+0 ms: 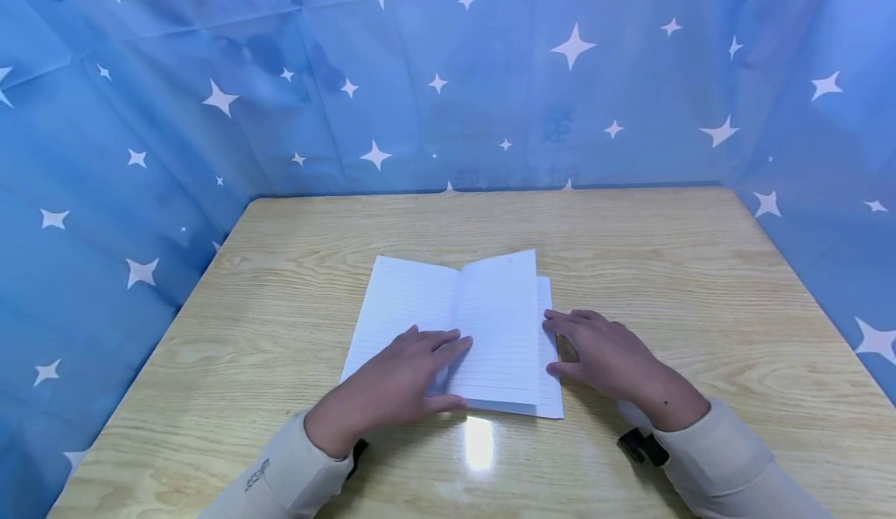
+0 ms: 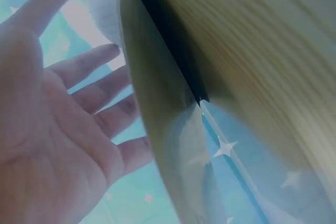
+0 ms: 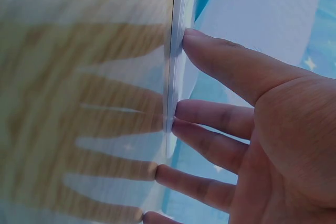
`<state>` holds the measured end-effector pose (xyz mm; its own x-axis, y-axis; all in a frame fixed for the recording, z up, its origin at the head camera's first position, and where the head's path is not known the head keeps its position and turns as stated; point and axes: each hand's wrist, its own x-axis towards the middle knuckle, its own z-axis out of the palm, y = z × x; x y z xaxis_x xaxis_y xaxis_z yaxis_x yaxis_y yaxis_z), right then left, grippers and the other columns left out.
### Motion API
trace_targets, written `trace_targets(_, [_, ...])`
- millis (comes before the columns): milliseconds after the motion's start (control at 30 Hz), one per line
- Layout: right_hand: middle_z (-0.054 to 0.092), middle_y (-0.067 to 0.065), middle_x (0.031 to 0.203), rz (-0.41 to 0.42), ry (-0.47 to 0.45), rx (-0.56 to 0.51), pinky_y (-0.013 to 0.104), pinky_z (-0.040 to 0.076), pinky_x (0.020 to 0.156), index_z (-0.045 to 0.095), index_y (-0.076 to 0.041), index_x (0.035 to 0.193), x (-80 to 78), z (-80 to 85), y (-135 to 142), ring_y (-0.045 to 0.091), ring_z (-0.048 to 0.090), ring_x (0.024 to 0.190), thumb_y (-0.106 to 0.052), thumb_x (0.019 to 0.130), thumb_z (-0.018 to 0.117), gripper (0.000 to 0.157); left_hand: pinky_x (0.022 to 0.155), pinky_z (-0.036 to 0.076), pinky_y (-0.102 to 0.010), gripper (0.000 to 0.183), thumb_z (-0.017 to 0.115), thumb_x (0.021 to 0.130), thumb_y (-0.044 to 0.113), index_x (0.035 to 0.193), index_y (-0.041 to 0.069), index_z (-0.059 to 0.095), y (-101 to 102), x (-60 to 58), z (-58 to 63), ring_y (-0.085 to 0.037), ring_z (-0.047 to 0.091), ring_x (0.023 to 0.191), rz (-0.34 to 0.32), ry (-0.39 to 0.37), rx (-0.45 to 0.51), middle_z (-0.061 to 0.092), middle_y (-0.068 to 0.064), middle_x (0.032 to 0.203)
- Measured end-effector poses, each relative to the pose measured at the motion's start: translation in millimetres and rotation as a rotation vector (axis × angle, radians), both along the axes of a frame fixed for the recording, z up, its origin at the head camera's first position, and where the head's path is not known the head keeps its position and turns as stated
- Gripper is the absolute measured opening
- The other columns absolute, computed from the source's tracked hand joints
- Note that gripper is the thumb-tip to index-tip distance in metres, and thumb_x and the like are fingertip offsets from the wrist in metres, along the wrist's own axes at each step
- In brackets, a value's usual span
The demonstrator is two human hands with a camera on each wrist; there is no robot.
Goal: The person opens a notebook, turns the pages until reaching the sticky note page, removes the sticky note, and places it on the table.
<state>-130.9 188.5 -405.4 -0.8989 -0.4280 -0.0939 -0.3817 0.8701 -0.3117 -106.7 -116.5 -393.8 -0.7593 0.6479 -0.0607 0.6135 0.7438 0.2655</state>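
A lined notebook [image 1: 500, 332] lies spread on the table, its pages blank. One right-hand leaf stands slightly lifted, and a lower page [image 1: 551, 394] shows beyond its edge. My left hand [image 1: 413, 375] reaches over the lower part of the left page with fingers apart, the fingertips right at the fold; in the left wrist view this hand [image 2: 58, 124] has its palm and spread fingers showing. At the notebook's right edge is my right hand [image 1: 605, 352]. The right wrist view has this hand's [image 3: 252, 140] thumb and nearer fingertips against the notebook's edge [image 3: 178, 51], the fingers fairly straight.
The wood-grain table [image 1: 245, 348] extends around the notebook on all sides. A blue curtain [image 1: 490, 75] with white stars hangs behind the table and along both sides. Dark straps circle both wrists beside the light sleeves [image 1: 728, 457].
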Motion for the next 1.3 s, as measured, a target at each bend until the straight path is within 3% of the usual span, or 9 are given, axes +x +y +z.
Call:
trace_targets(333, [0.053,0.012,0.149,-0.001,-0.013,-0.002,0.062,0.046,0.099,0.058,-0.005,0.14,0.5,2.1,-1,0.044,0.049,0.134,-0.035,0.083,0.081,0.068,0.113,0.042,-0.043,0.1,0.072,0.089,0.048,0.163,0.022,0.008,-13,1.0,-3.2,-0.021,0.05,0.137,-0.001,0.048,0.08,0.039,-0.002,0.16])
trace_targets(567, [0.053,0.012,0.149,0.001,-0.008,-0.001,0.062,0.047,0.098,0.058,-0.005,0.139,0.5,2.1,0,0.043,0.05,0.134,-0.034,0.083,0.081,0.068,0.116,0.038,-0.043,0.107,0.07,0.09,0.043,0.161,0.026,-0.007,-15,1.8,-1.9,-0.021,0.035,0.149,0.02,0.063,0.107,0.021,-0.004,0.167])
trace_targets(733, [0.053,0.012,0.149,0.002,-0.005,-0.001,0.062,0.047,0.098,0.058,-0.005,0.139,0.4,1.5,0,0.044,0.05,0.133,-0.034,0.083,0.081,0.068,0.119,0.034,-0.041,0.11,0.071,0.089,0.04,0.16,0.024,-0.011,-15,3.6,-1.3,-0.019,0.025,0.153,0.034,0.063,0.109,0.01,-0.004,0.17])
trace_targets(900, [0.053,0.012,0.149,0.002,-0.007,-0.006,0.062,0.047,0.098,0.058,-0.005,0.14,0.5,1.4,0,0.044,0.049,0.133,-0.034,0.083,0.081,0.068,0.118,0.036,-0.041,0.113,0.073,0.086,0.036,0.16,0.023,-0.012,-17,4.2,-3.3,-0.023,0.025,0.153,0.057,0.083,0.13,0.005,-0.004,0.17])
trace_targets(1133, [0.052,0.013,0.15,-0.002,-0.014,-0.009,0.062,0.046,0.099,0.057,-0.006,0.141,0.7,1.4,0,0.044,0.049,0.134,-0.034,0.083,0.081,0.069,0.118,0.034,-0.048,0.114,0.074,0.083,0.033,0.161,0.022,-0.009,-19,5.1,-4.0,-0.026,0.016,0.155,0.071,0.133,0.149,0.003,-0.009,0.17])
trace_targets(1300, [0.052,0.013,0.15,-0.004,-0.015,-0.005,0.062,0.046,0.099,0.058,-0.006,0.14,1.0,1.7,0,0.044,0.048,0.134,-0.034,0.083,0.081,0.068,0.119,0.031,-0.051,0.114,0.071,0.082,0.029,0.161,0.023,-0.011,-20,6.6,-3.4,-0.028,0.012,0.156,0.098,0.128,0.142,-0.002,-0.006,0.17])
